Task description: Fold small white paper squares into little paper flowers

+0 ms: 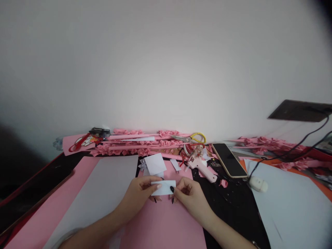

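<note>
White slip (165,186) between left hand (140,191) and right hand (190,194), each pinching one end; seemingly a fold, its crease needing aligned edges.

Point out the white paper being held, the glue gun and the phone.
Held white paper (165,187), head view: its middle.
Glue gun (204,169), head view: its handle.
Phone (230,160), head view: its dark screen.
</note>
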Available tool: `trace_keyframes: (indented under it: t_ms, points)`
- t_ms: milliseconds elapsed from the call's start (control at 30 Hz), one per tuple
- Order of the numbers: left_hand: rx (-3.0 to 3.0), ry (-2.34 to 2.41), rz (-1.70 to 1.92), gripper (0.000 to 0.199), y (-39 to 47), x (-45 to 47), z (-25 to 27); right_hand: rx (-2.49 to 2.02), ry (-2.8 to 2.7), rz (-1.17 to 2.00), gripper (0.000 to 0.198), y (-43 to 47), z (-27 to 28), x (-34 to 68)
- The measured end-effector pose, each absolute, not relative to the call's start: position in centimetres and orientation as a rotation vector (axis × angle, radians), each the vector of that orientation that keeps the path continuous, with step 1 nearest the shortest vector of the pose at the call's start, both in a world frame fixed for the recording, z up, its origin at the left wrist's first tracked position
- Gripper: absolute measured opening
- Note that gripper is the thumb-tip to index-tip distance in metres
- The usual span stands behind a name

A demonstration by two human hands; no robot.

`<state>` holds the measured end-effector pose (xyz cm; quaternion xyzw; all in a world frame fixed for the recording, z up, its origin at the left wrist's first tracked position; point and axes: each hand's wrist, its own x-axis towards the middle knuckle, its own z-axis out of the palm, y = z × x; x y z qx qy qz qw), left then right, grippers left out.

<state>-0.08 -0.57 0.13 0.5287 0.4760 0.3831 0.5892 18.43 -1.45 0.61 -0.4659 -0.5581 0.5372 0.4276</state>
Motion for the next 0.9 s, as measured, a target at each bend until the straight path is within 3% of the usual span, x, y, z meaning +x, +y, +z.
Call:
trace_keyframes:
  t_ms: [267, 433, 900]
  points:
    - [1.242, 1.065, 0.872, 0.022, -0.67, -0.02, 0.28, -1.029, -1.210, 1.581, 0.035, -1.08, 0.56, 18.34]
    - [1.268, 1.034, 0.847, 0.021, -0.84, 0.09, 0.24, -1.066, -1.309, 1.660, 0.025, -1.17, 0.66, 18.39]
    - [1.290, 0.982, 0.745, 0.022, -0.46, -0.12, 0.25, -1.131, -1.341, 1.580, 0.020, -1.17, 0.35, 18.54]
